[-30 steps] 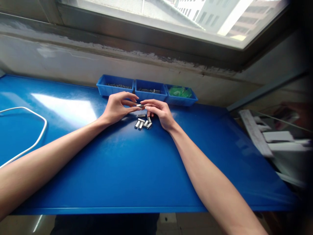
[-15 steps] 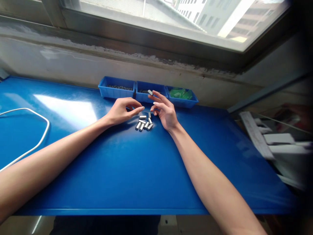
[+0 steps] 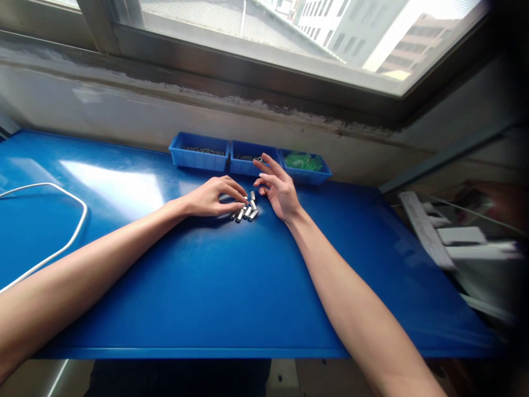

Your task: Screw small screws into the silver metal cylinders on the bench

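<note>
My left hand (image 3: 212, 199) rests on the blue table (image 3: 215, 286), its fingers curled together with the tips down on the left side of a small pile of short metal pieces (image 3: 249, 212). Just right of the pile is my right hand (image 3: 278, 190), raised with its fingers spread towards the middle blue bin (image 3: 250, 164). One small metal piece (image 3: 259, 160) shows right by its index fingertip, over that bin's front edge. I cannot tell whether the finger still touches it.
Three blue bins stand in a row by the wall: the left bin (image 3: 198, 156) with small dark parts, the middle one, and the right bin (image 3: 308, 168) with green pieces. A white cable (image 3: 66, 242) loops at the left. Pale racks (image 3: 454, 242) sit off the table's right edge.
The hands held one metal piece together, then parted. My right hand carried it up to the middle bin; my left hand dropped onto the pile and closed its fingers.
</note>
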Demonstrator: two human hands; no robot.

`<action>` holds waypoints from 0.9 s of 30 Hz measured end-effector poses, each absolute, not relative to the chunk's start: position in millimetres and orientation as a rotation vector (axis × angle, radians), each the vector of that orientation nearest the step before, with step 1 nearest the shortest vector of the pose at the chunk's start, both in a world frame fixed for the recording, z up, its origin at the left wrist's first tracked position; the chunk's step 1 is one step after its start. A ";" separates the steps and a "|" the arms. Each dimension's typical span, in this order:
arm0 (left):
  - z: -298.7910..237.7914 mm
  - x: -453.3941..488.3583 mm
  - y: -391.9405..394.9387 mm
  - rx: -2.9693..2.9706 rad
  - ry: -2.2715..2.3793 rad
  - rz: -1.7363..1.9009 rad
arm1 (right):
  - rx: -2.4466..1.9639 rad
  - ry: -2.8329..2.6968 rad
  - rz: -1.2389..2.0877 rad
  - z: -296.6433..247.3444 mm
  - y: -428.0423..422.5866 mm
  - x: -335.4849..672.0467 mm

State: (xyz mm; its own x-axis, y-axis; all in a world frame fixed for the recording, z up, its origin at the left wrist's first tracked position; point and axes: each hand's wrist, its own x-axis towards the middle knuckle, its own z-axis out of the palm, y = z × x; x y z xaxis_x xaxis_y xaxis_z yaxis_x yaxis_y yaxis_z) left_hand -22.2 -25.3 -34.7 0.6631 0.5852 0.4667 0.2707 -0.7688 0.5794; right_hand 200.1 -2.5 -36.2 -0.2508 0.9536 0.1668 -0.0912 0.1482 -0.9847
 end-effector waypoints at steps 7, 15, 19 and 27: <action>-41.6 -19.5 -24.7 2.429 0.817 1.024 | -0.854 -1.330 1.376 -35.5 -3.4 199.5; -46.0 -22.7 -18.4 2.238 1.182 1.159 | -0.844 -1.330 1.395 -32.9 -6.4 199.9; -42.0 -20.9 -21.7 1.952 1.140 1.189 | -0.847 -1.329 1.398 -32.9 -7.1 199.7; -43.2 -25.4 -15.7 1.621 1.088 1.275 | -0.845 -1.361 1.396 -35.8 -5.5 199.3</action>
